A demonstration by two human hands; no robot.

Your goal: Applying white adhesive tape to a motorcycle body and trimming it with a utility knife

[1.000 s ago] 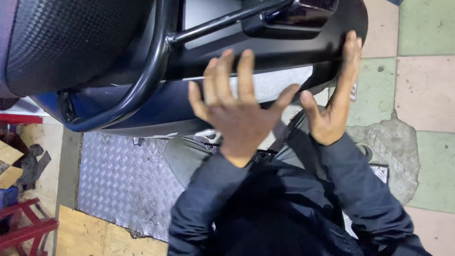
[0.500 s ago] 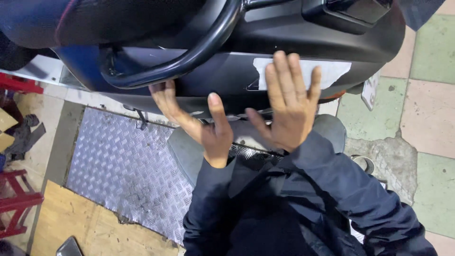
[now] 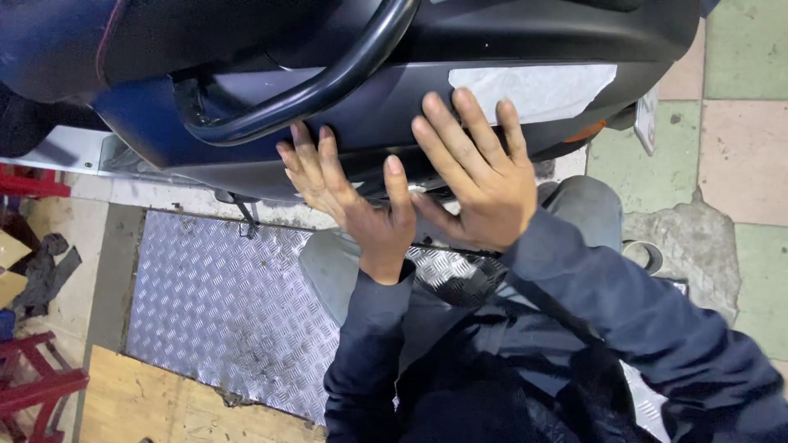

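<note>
Head view: both flat hands (image 3: pixel 484 184) press the scooter's side panel (image 3: pixel 394 107), lying left-right.

Black grab rail (image 3: pixel 312 90) blocks you above the dark panel (image 3: pixel 386 107); free room below, over the chequer plate (image 3: pixel 222 303).

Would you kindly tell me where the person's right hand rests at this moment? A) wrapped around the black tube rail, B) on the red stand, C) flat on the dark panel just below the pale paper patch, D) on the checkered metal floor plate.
C: the right hand lies open with fingers spread on the dark panel, its fingertips near the lower edge of the pale paper patch, not on the black tube rail.
</note>
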